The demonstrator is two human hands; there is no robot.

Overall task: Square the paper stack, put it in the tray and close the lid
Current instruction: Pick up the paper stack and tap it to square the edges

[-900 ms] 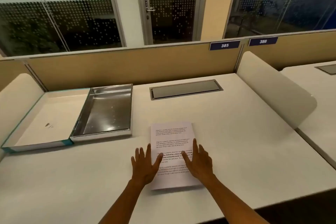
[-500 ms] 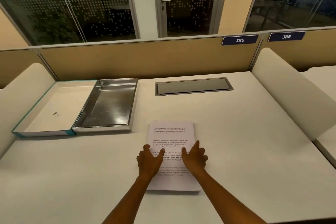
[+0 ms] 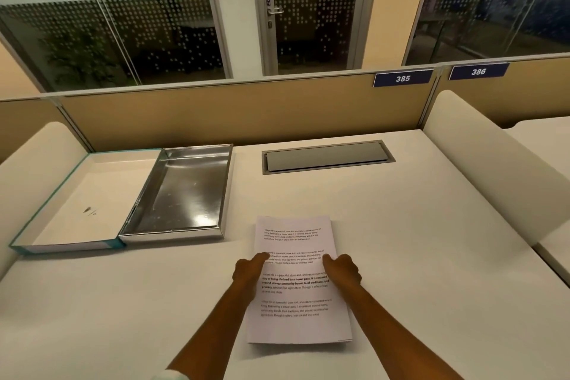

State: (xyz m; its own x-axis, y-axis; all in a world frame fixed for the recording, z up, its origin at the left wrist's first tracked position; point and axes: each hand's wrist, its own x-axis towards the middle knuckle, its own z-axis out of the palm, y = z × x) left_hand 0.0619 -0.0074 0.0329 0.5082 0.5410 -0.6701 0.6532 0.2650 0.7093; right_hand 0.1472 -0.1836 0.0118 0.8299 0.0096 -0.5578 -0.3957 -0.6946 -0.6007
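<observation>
A stack of printed white paper (image 3: 296,281) lies flat on the desk in front of me. My left hand (image 3: 249,271) sits at its left long edge and my right hand (image 3: 343,268) at its right long edge. Both have curled fingers and a thumb resting on the top sheet, clasping the stack between them. The shiny metal tray (image 3: 185,194) stands to the upper left with nothing in it. Its lid (image 3: 83,203), white inside with a teal rim, lies open flat on the tray's left side.
A grey cable hatch (image 3: 327,157) is set into the desk behind the paper. A tan partition (image 3: 246,111) closes the back, and rounded cream dividers (image 3: 493,170) stand at both sides. Bare desk surface lies right of the stack.
My hands have slid apart from the top of the sheet to the stack's two long edges, and their fingers have curled in. The paper stays flat on the desk.
</observation>
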